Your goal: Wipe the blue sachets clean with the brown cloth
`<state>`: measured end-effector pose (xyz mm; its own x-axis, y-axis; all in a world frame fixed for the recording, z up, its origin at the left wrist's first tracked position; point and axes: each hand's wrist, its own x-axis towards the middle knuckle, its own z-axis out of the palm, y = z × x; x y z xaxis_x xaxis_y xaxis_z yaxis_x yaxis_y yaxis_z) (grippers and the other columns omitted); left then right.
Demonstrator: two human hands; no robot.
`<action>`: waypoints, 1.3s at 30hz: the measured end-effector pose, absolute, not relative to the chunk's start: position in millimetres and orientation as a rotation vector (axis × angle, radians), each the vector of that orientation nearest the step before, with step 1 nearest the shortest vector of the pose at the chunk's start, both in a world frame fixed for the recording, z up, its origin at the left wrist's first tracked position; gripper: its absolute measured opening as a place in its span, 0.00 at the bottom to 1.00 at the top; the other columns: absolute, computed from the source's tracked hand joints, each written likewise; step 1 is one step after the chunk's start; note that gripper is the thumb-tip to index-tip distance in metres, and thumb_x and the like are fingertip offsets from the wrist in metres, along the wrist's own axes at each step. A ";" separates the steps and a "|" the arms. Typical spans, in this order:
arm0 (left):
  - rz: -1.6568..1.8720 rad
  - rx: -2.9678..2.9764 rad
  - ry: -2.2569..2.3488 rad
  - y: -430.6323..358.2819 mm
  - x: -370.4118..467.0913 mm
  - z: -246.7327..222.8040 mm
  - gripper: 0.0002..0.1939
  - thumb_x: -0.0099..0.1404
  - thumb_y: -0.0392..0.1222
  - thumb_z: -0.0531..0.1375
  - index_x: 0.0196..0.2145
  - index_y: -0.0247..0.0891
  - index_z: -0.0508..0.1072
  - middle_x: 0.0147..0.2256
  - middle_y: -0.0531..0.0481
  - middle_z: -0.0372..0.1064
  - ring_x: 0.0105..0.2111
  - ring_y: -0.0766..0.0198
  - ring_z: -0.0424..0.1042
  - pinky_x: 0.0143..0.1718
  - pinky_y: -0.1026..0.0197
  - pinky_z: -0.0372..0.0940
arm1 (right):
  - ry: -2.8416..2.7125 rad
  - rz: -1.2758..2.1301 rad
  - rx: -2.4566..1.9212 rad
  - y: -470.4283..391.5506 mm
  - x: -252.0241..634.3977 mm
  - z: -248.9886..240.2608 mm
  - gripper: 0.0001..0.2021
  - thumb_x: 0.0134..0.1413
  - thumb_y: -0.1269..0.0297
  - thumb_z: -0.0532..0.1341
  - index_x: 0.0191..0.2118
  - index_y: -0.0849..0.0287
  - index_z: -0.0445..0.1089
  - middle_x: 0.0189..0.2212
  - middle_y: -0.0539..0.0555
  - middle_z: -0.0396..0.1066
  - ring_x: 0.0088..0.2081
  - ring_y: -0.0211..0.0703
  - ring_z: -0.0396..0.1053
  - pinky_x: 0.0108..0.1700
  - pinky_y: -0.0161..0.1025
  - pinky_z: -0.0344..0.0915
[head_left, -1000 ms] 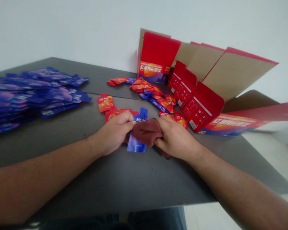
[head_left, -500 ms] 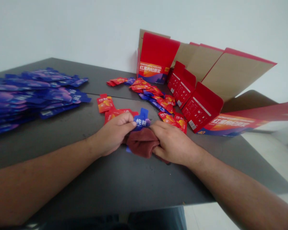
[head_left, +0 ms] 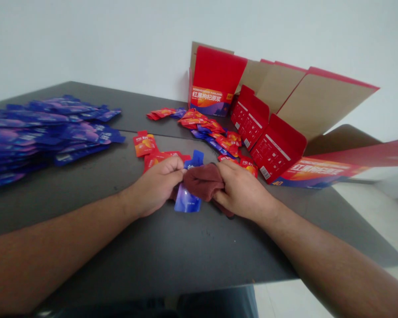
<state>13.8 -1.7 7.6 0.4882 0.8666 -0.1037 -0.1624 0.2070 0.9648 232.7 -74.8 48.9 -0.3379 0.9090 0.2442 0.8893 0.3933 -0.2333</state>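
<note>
Near the middle of the table, my left hand (head_left: 164, 183) pinches the left edge of a blue pouch (head_left: 187, 201) with a narrow spout end pointing away from me. My right hand (head_left: 240, 187) is closed on a brown cloth (head_left: 202, 181), which lies across the pouch's upper half and hides part of its print. Some of the cloth also shows beneath my left hand. Just beyond my left hand lie several red pouches (head_left: 166, 155) on the dark table.
A large heap of blue pouches (head_left: 46, 132) covers the table's left side. Red and blue pouches (head_left: 215, 132) lie in a row at centre right. Behind them stand open red cartons, one upright (head_left: 210, 88) and others (head_left: 278, 145) with raised flaps, on the grey table (head_left: 172, 256).
My right hand has moved the cloth up along the pouch, away from me. The pouch's lower end is now uncovered and its upper lettering mostly hidden. My left hand stays in place.
</note>
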 end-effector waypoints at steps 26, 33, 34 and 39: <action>0.810 1.196 0.783 -1.3 12.2 6.3 0.15 0.64 0.43 0.70 0.30 0.40 0.66 0.25 0.56 0.63 0.23 0.69 0.60 0.25 0.65 0.57 | -2.447 0.145 -1.464 -75.7 232.4 50.9 0.08 0.60 0.69 0.65 0.46 0.56 0.70 0.42 0.56 0.73 0.44 0.49 0.71 0.47 0.44 0.69; 0.816 1.232 0.784 -1.9 12.1 9.2 0.14 0.64 0.41 0.69 0.29 0.40 0.66 0.25 0.56 0.62 0.24 0.69 0.59 0.25 0.65 0.56 | -2.486 0.151 -1.412 -77.2 231.0 50.9 0.09 0.60 0.69 0.64 0.46 0.57 0.70 0.42 0.57 0.73 0.44 0.50 0.71 0.47 0.44 0.69; 0.816 1.249 0.785 -1.9 12.1 9.5 0.14 0.64 0.42 0.69 0.29 0.40 0.67 0.25 0.56 0.62 0.24 0.69 0.59 0.25 0.66 0.56 | -2.515 0.170 -1.382 -77.8 230.9 50.9 0.09 0.60 0.69 0.64 0.46 0.58 0.71 0.43 0.57 0.74 0.44 0.50 0.71 0.47 0.44 0.69; 0.804 1.162 0.777 -2.4 13.1 8.2 0.14 0.63 0.42 0.70 0.30 0.41 0.66 0.25 0.55 0.65 0.23 0.67 0.64 0.26 0.64 0.59 | -2.319 0.087 -1.578 -76.2 233.2 51.6 0.08 0.60 0.68 0.64 0.45 0.57 0.70 0.42 0.56 0.72 0.41 0.49 0.70 0.45 0.44 0.68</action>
